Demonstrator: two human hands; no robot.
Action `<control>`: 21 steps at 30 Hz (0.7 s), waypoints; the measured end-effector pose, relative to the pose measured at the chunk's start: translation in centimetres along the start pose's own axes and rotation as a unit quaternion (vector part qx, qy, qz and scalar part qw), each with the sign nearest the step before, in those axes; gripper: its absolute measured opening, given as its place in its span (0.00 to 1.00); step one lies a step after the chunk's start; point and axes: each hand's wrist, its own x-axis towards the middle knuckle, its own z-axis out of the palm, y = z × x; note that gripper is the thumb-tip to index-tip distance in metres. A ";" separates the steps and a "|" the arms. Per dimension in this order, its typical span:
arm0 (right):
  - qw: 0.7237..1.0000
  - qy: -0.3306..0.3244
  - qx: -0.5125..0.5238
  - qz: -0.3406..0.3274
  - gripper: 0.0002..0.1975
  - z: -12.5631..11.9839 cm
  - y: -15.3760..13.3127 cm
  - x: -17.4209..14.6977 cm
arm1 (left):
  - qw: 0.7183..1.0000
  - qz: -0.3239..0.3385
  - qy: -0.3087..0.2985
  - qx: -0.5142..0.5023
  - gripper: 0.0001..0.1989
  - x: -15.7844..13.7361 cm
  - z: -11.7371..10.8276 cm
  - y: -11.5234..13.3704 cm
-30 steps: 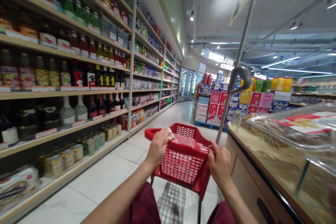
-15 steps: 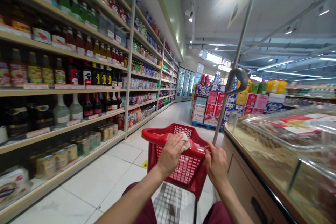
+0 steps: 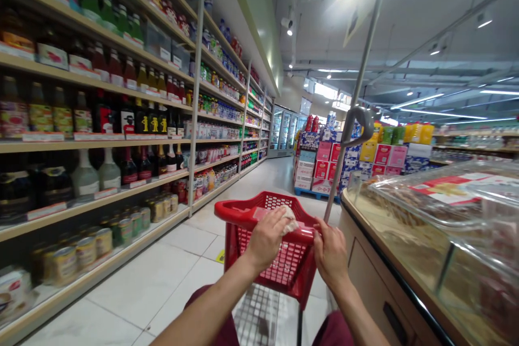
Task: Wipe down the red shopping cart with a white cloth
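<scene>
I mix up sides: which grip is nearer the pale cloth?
Left: the left grip holds the pale cloth on the cart handle; the right grip is at the handle's right end, apart from the cloth.

Maroon clothing point(image 3: 334, 330) — bare forearms point(image 3: 217, 303)

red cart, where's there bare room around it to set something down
Bare floor tiles lie between the red cart and the bottle shelves. The cart's handle is uncovered left of the left hand. It looks crowded at right, where the right hand sits near the counter.
</scene>
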 end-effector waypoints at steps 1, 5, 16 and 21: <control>1.000 -0.003 0.000 0.001 0.16 -0.1 0.0 0.0 | 1.000 -0.015 0.009 0.009 0.18 -0.4 -0.5 -1.1; 1.000 -0.008 -0.007 0.006 0.16 0.3 -0.5 0.0 | 0.984 -0.144 0.090 0.050 0.18 -1.2 -2.0 -4.7; 1.000 -0.021 -0.007 -0.009 0.17 0.8 0.2 0.2 | 0.999 -0.003 0.013 0.031 0.20 0.2 -0.1 -0.9; 1.000 -0.004 -0.016 0.015 0.17 1.2 -0.7 0.3 | 0.984 -0.145 0.086 0.057 0.18 -0.4 -1.2 -3.4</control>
